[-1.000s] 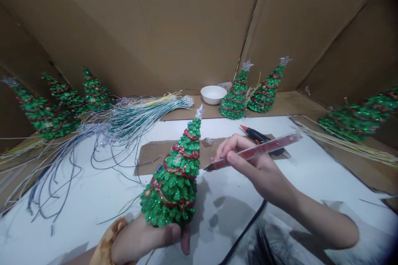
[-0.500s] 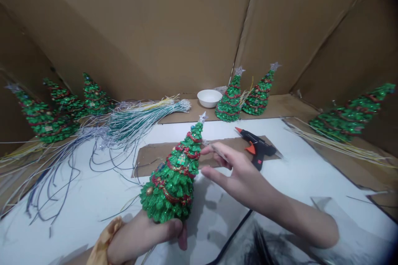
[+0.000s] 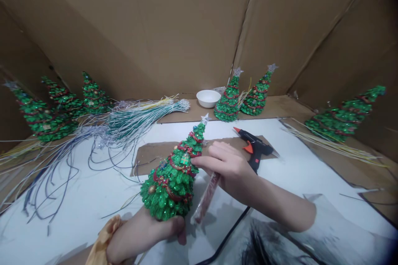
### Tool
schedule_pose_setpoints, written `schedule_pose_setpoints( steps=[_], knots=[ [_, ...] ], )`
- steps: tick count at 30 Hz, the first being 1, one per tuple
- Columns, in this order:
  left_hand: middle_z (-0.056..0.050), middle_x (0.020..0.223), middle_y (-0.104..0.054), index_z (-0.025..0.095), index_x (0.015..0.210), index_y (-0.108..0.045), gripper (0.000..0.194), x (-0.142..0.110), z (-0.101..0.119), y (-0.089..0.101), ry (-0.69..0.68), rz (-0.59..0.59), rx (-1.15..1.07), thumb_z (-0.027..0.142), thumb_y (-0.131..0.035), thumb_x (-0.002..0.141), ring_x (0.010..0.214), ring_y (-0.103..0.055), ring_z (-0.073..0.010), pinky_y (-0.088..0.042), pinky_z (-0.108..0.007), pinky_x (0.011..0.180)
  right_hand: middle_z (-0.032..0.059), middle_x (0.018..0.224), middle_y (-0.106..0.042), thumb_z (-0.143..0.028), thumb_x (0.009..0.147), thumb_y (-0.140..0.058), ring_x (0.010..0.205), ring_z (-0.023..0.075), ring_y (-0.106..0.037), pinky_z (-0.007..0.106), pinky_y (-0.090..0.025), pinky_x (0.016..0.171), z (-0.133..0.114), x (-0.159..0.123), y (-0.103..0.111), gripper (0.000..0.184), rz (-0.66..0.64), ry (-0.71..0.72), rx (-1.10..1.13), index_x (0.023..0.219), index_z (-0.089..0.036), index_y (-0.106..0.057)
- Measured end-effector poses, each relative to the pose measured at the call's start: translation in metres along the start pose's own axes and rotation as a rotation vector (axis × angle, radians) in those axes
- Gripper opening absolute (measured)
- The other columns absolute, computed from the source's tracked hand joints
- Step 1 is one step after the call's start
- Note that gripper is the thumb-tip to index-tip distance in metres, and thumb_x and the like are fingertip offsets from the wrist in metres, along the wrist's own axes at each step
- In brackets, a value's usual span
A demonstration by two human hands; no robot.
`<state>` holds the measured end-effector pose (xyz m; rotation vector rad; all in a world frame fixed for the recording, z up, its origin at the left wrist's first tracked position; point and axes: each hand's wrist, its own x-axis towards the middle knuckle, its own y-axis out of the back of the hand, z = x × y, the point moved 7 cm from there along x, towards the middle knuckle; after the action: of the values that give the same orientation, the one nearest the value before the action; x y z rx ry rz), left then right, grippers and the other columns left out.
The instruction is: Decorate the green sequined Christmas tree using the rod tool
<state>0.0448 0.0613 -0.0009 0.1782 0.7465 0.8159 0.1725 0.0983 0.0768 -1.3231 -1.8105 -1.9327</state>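
Note:
My left hand (image 3: 152,230) is closed around the base of a glittery green Christmas tree (image 3: 174,178), which leans to the right. Red garlands, small ornaments and a clear star on its tip decorate it. At the tree's right side is my right hand (image 3: 226,165), its fingertip touching or nearly touching the branches. A reddish stick in a clear wrapper (image 3: 207,199) pokes out below the right hand, held in its curled fingers. Its upper end is hidden by the hand. Behind the right hand, a black and orange glue gun (image 3: 255,145) lies on a cardboard strip (image 3: 152,155).
Several more trees stand around the edges, such as one at the left (image 3: 45,122) and one tilted at the right (image 3: 345,116). A bundle of green and white wires (image 3: 139,118) and loose dark wires spread at left. A white bowl (image 3: 208,98) sits at the back.
My right hand has turned over and its fingers have curled, bringing the wrapped reddish stick into view below it. The tree in my left hand has barely moved.

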Motion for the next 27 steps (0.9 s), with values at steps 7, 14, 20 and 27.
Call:
schedule_pose_setpoints(
  steps=[7,14,20,27],
  knots=[
    [0.000,0.071,-0.061,0.017,0.060,-0.065,0.030,0.001,-0.001,0.001,-0.009,0.026,-0.025,0.039,-0.046,0.069,0.074,-0.052,-0.0179,-0.039,-0.025,0.075,0.0021,0.059,-0.049,-0.009,0.088,-0.035,0.059,0.0140,-0.036,0.028,-0.026,0.055,-0.019,0.006,0.003,0.030,-0.036,0.254,-0.283,0.072,-0.014,-0.059],
    [0.001,0.082,-0.064,0.019,0.065,-0.068,0.030,0.000,-0.007,-0.002,-0.045,0.003,0.010,0.037,-0.045,0.074,0.081,-0.052,-0.0178,-0.036,-0.023,0.081,0.0001,0.059,-0.050,-0.009,0.088,-0.036,0.057,0.0124,-0.036,0.026,-0.027,0.053,-0.022,0.002,-0.002,0.021,0.004,0.335,-0.256,0.081,-0.013,-0.056],
    [0.000,0.078,-0.064,0.020,0.067,-0.069,0.042,0.001,-0.015,-0.005,-0.137,-0.036,0.069,0.044,-0.037,0.079,0.079,-0.053,-0.0183,-0.038,-0.022,0.077,-0.0001,0.064,-0.043,-0.007,0.083,-0.033,0.060,0.0127,-0.036,0.025,-0.032,0.055,0.002,0.001,0.003,0.015,0.102,0.001,0.146,0.075,-0.019,-0.039],
    [-0.002,0.080,-0.062,0.018,0.069,-0.069,0.052,0.000,-0.019,-0.004,-0.191,-0.057,0.052,0.051,-0.029,0.080,0.082,-0.052,-0.0195,-0.038,-0.023,0.076,-0.0021,0.061,-0.035,-0.035,0.093,-0.026,0.056,0.0111,-0.035,0.025,-0.030,0.052,0.042,-0.003,0.013,0.032,0.036,-0.481,0.583,0.066,-0.020,-0.034]
  ],
)
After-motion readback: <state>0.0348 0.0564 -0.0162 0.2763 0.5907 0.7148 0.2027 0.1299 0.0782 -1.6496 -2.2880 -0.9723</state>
